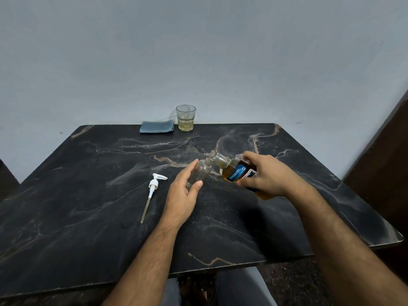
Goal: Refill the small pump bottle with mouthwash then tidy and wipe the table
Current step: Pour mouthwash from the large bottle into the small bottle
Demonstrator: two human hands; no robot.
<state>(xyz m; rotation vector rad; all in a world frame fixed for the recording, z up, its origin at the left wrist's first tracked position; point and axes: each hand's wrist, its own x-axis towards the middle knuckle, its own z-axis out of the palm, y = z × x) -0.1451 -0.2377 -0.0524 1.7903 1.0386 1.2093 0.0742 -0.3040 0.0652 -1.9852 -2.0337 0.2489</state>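
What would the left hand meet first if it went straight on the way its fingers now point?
The left hand already holds the small clear bottle. Beyond it, probably the tilted mouthwash bottle; depth is unclear.

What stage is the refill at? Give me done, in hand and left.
Done: the pump head is off and lies on the table. In hand: the left hand holds the small bottle; the right hand tips the mouthwash bottle to its neck. Left: filling, refitting the pump, tidying, wiping with the cloth.

Black marble table (pixel 88 217): pump head (pixel 153 188), cloth (pixel 157 127), glass (pixel 186 118).
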